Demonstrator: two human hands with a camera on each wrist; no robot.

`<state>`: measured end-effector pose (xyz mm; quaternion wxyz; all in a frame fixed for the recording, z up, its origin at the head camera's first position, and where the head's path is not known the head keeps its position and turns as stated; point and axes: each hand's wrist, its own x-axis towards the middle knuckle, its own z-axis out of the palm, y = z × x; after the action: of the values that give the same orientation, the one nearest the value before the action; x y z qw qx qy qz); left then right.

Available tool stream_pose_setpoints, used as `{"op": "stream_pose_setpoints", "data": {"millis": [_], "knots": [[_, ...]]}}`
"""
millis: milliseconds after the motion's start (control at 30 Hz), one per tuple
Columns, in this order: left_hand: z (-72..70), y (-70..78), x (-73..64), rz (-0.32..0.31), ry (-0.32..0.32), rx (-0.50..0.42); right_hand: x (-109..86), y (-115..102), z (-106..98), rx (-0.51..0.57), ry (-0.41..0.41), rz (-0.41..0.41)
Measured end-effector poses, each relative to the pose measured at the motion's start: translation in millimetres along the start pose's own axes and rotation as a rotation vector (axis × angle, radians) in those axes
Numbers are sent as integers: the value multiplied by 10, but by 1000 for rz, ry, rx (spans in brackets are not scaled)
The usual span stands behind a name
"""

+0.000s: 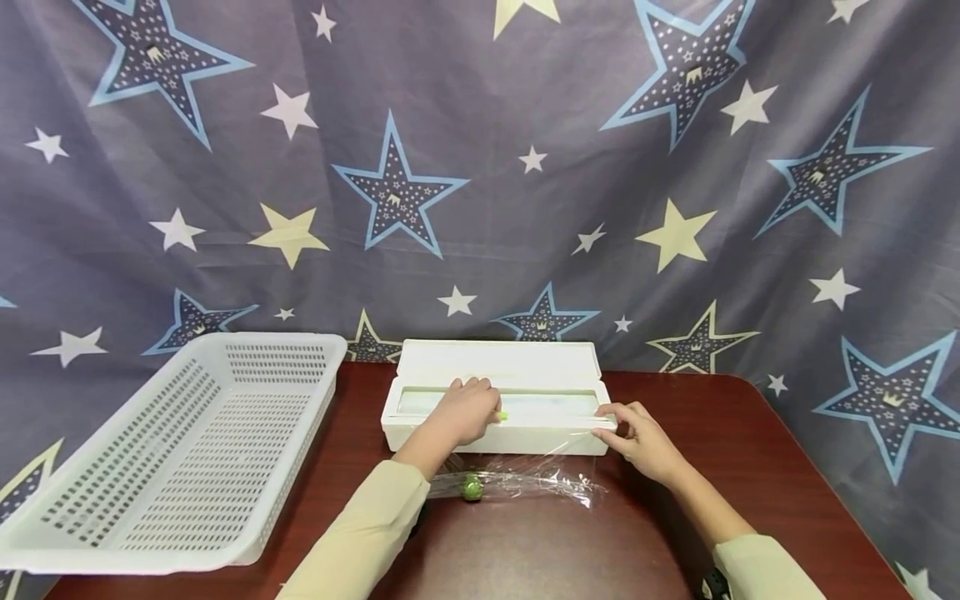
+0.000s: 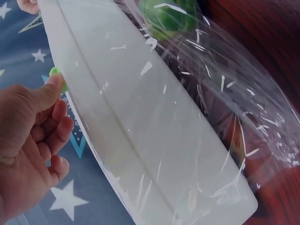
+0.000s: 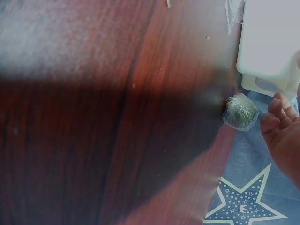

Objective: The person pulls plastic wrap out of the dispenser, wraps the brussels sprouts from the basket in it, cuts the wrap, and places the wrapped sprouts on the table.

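A white cling film dispenser box [image 1: 495, 440] stands on the table with its lid [image 1: 498, 360] raised at the back. My left hand [image 1: 467, 411] pinches a small green slider [image 2: 58, 78] on the rail along the box's top front edge. At the right end, my right hand [image 1: 643, 442] grips the front corner, thumb in front and index finger on top. Clear film [image 1: 525, 483] hangs over the front onto the table. A round green fruit or vegetable [image 1: 472, 487] lies at the film, just before the box.
A large white plastic basket [image 1: 300, 467] with slotted walls stands on the left. A film-wrapped green bundle [image 3: 241, 112] sits near the table's back edge, beyond the box's right end. Behind the brown table [image 1: 570, 550] hangs a star-patterned curtain [image 1: 480, 208].
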<state>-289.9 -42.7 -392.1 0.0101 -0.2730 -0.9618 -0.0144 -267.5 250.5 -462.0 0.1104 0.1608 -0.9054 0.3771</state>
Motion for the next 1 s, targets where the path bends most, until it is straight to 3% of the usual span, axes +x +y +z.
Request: {"op": "stream_pose_setpoints", "data": {"millis": [300,667,800,1000], "knots": [[-39,-283,-217,-70,-7,25,1,-27,16,-16,12,-25],[-57,-627,-466,-139,2,-24,-5,-22,29,-17,25,-29],[-56,-714,-561,-147,24,-20,3,-14,62,-14,20,-48],[-78,-843,-693,-209,61,32,-5,9,48,-26,36,-57]]}}
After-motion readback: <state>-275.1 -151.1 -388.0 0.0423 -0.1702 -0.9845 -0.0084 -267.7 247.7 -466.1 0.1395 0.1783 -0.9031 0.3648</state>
